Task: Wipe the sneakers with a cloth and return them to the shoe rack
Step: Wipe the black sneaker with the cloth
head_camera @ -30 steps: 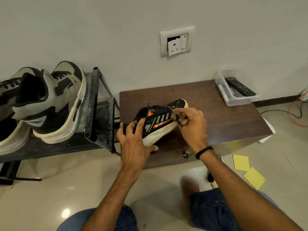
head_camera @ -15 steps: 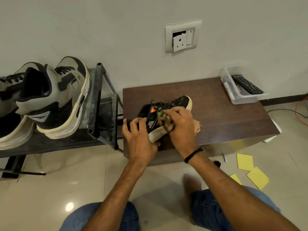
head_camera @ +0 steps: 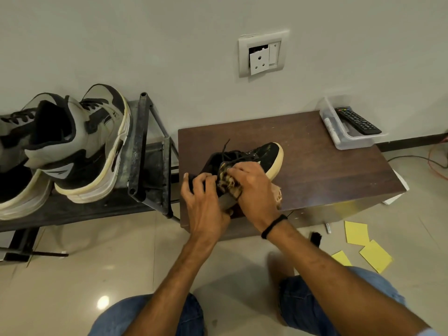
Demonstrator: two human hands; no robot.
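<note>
On table (head_camera: 315,166), right hand (head_camera: 254,187) presses cloth (head_camera: 228,181) against sneaker (head_camera: 266,156).

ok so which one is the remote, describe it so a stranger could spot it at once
Find the brown table against the wall and go to its far right corner, where a clear plastic tray sits. The remote lies in that tray: long, black and covered in small buttons, the only dark thing there.

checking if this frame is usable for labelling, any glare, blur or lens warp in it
Head view: a bright glare spot on the floor tile; head view: wide-angle warp seems to tilt the shoe rack post; head view: the right hand and cloth look slightly soft, the black sneaker toe is readable.
</note>
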